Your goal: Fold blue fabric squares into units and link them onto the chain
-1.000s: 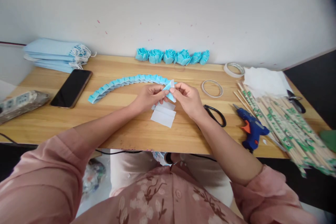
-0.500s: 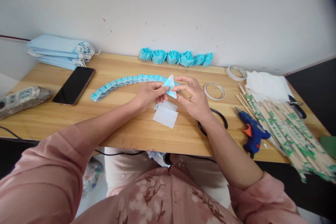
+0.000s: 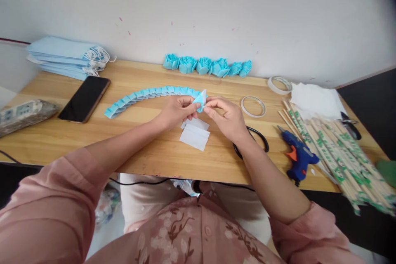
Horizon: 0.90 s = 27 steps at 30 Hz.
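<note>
Between my two hands is a folded blue piece of mask fabric with a white edge, roughly triangular. My left hand pinches its left side, thumb on top. At its right lower corner, my right hand grips the edge between thumb and forefinger. Behind the hands, a curved row of folded blue pieces lies on the table, its right end close to my left fingers. Just below the hands rest white fabric rectangles. Black-handled scissors lie partly under my right wrist.
Several blue fabric roses line the wall. Stacked masks, a phone and a power strip lie left. To the right are tape rolls, a blue glue gun, wrapped chopsticks and white sheets.
My right fingers have closed from a spread pose onto the blue piece's lower right edge. The piece has tilted slightly; my left hand keeps its pinch.
</note>
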Each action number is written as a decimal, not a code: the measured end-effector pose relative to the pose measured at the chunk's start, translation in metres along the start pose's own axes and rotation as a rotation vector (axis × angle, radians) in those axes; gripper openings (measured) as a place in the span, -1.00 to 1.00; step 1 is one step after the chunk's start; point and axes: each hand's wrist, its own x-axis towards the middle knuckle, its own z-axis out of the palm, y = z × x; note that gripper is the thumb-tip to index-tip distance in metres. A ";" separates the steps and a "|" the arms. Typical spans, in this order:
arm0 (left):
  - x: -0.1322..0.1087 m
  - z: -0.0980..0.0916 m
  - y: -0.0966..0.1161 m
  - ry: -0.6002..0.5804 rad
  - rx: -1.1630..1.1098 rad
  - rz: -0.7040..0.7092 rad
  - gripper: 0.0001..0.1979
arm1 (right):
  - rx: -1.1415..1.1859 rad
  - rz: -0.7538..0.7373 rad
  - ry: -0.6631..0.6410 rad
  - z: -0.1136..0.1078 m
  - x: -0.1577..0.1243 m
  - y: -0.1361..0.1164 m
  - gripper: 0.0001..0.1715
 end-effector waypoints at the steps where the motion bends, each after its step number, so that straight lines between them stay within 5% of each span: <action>1: 0.000 0.000 0.000 0.000 0.014 0.003 -0.62 | 0.015 0.027 0.011 0.001 0.000 -0.001 -0.89; 27: 0.000 -0.003 0.003 0.021 0.022 0.006 -0.66 | 0.348 0.208 -0.043 0.003 0.001 0.003 -0.79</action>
